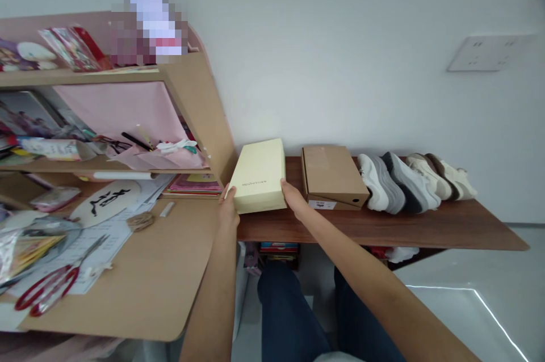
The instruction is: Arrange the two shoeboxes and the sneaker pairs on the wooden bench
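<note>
A pale yellow shoebox (260, 168) with small dark lettering is at the left end of the dark wooden shelf top, close to the desk's side panel. My left hand (229, 204) grips its left front corner, while my right hand (293, 197) is closed on its right front edge. Whether the box rests fully on the wood I cannot tell. To its right sits a brown cardboard shoebox (332, 175) with a white label on its front. Further right are grey-and-white sneakers (394, 183) and a cream-and-brown pair of shoes (440, 176).
On the left, a desk (170, 271) carries red-handled scissors (55, 288), papers, a round fan with black writing (106, 202) and a coil of twine (140, 221). Its upright side panel (200, 106) borders the shelf top (387, 228). Behind is a white wall with sockets (483, 54).
</note>
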